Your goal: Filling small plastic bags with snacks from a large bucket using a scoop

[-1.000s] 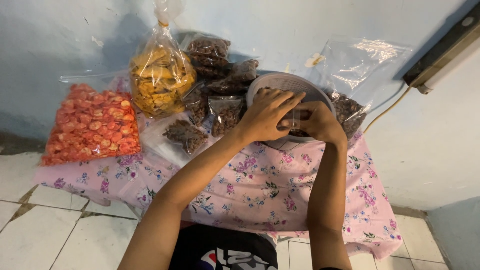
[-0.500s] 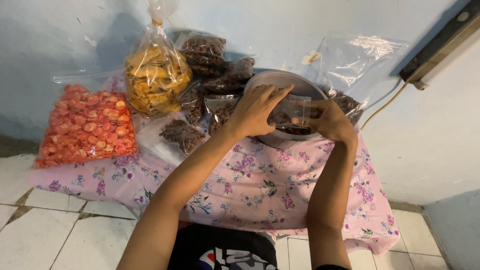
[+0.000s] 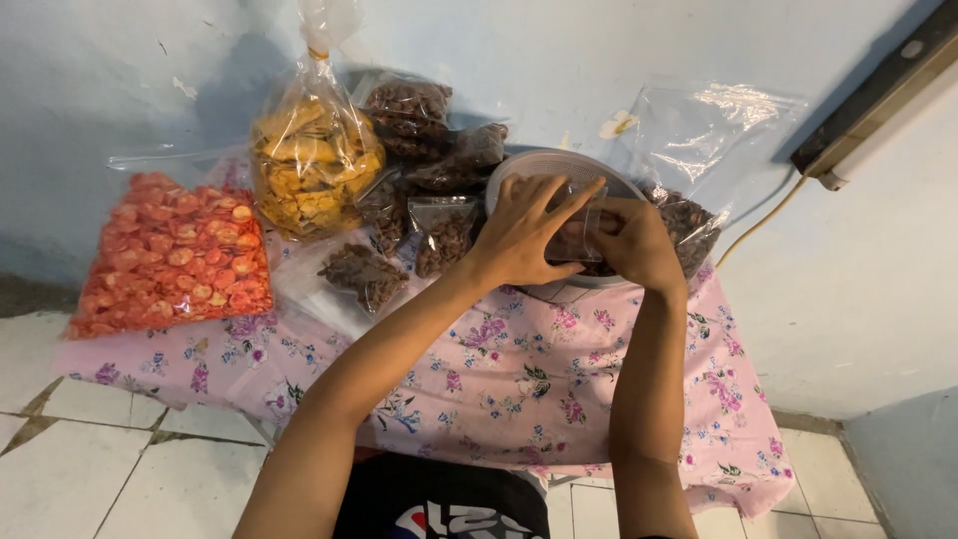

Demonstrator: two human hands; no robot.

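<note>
both hands [image 3: 579, 235] pinch a small clear bag [image 3: 576, 236] over the bowl [image 3: 529, 166] — contents mostly hidden.

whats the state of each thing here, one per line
left hand: fingers spread, gripping the small clear bag
right hand: closed on the bag's other side
small clear bag: held over the bowl, contents unclear
white bowl: upright, brown pieces inside
yellow chip bag: full, tied at the top
orange chip bag: full, lying flat
large clear bag: partly filled with brown pieces

small clear bag [image 3: 577, 232] lowered back over bowl [image 3: 529, 165]
</note>
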